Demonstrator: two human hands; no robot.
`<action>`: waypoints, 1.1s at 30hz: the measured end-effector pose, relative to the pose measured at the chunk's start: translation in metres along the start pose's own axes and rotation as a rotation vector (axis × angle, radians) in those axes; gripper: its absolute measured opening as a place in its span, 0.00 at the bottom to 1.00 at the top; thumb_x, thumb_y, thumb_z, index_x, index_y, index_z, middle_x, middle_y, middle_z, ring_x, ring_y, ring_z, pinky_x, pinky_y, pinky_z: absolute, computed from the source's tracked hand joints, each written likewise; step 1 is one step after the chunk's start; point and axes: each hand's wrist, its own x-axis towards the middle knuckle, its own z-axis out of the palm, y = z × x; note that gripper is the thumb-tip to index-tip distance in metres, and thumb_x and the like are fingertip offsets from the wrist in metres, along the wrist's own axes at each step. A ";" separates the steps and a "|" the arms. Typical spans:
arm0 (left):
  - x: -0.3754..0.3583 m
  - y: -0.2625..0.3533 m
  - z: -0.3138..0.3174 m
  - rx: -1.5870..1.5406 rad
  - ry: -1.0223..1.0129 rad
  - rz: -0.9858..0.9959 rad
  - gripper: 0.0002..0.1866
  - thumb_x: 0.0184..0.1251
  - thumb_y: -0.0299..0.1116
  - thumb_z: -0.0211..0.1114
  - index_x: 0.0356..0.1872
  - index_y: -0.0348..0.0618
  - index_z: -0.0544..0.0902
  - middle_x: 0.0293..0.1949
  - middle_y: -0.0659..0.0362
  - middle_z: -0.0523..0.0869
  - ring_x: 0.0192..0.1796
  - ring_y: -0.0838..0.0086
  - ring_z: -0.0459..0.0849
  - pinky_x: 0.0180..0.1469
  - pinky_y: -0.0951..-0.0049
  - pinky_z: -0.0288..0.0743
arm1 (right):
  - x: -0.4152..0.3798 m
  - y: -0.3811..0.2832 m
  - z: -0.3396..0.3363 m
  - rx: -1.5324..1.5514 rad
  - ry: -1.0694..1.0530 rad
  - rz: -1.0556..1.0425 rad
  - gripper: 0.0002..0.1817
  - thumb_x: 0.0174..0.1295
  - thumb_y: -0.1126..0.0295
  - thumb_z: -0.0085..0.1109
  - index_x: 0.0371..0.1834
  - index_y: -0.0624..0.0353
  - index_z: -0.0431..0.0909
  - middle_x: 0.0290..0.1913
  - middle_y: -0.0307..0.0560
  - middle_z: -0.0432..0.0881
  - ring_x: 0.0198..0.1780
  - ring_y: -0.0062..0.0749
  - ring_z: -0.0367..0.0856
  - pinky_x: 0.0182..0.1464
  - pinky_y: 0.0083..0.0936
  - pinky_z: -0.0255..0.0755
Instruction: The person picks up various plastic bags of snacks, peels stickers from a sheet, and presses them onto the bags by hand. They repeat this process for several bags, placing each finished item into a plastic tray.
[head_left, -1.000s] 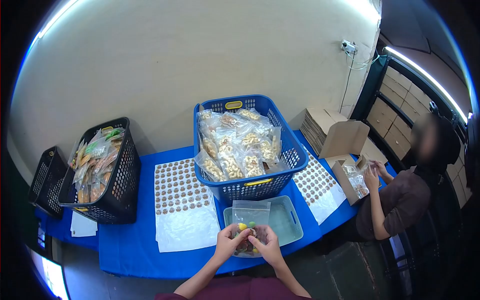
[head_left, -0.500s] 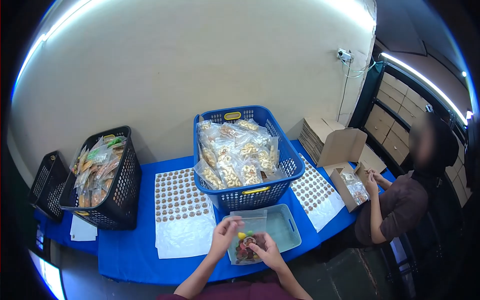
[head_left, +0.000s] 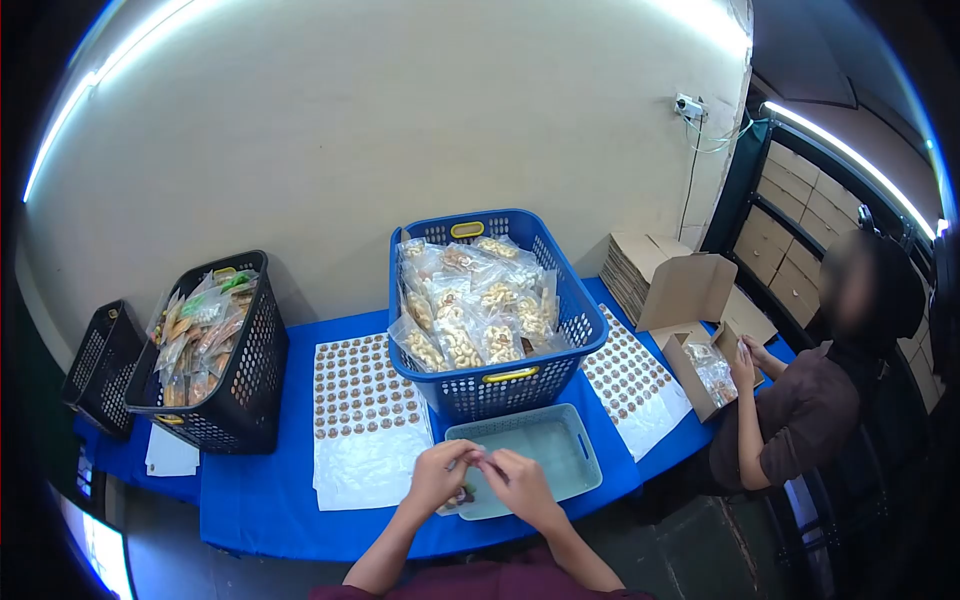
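The counter (head_left: 265,510) is blue. Nearest the fingers (head_left: 504,470), a pale green tray (head_left: 590,462) sits just beyond and to their right; behind it, ahead of the fingers, stands a blue basket (head_left: 480,400) of filled bags (head_left: 461,346). Left of the fingers lie white label sheets (head_left: 368,465); farther left stands a dark basket (head_left: 245,400) of packets (head_left: 200,340). Right of the fingers are another label sheet (head_left: 640,390), an open cardboard box (head_left: 694,388) and stacked flat cardboard (head_left: 626,272).

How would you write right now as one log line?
left hand + right hand: meeting at bag | bag: mostly hidden | tray: in front of blue basket | blue basket: holding packets
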 end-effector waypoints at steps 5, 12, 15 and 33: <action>-0.004 0.008 -0.027 0.094 0.368 0.061 0.01 0.51 0.21 0.59 0.24 0.37 0.79 0.22 0.55 0.80 0.26 0.68 0.80 0.31 0.72 0.71 | 0.006 -0.032 0.022 0.164 0.037 0.019 0.10 0.53 0.72 0.56 0.20 0.62 0.67 0.21 0.50 0.71 0.22 0.45 0.73 0.24 0.34 0.65; -0.003 -0.001 -0.076 0.188 0.910 0.104 0.07 0.61 0.21 0.51 0.23 0.37 0.71 0.18 0.62 0.71 0.23 0.80 0.69 0.28 0.80 0.63 | -0.005 -0.040 0.035 0.342 -0.185 -0.021 0.10 0.53 0.73 0.57 0.20 0.63 0.67 0.19 0.47 0.70 0.20 0.34 0.72 0.24 0.28 0.65; -0.007 -0.014 -0.134 -0.098 1.051 -0.037 0.16 0.70 0.35 0.46 0.20 0.41 0.66 0.18 0.69 0.60 0.23 0.87 0.58 0.24 0.82 0.52 | -0.027 -0.020 0.042 0.448 -0.290 0.013 0.08 0.54 0.73 0.57 0.23 0.65 0.71 0.20 0.46 0.72 0.21 0.30 0.73 0.25 0.24 0.66; 0.001 0.005 -0.040 -0.105 -0.266 -0.008 0.11 0.59 0.31 0.58 0.42 0.39 0.79 0.41 0.55 0.81 0.46 0.69 0.78 0.49 0.73 0.69 | -0.015 -0.012 -0.026 0.015 -0.168 -0.086 0.06 0.52 0.68 0.59 0.26 0.58 0.75 0.27 0.40 0.75 0.32 0.32 0.75 0.42 0.29 0.60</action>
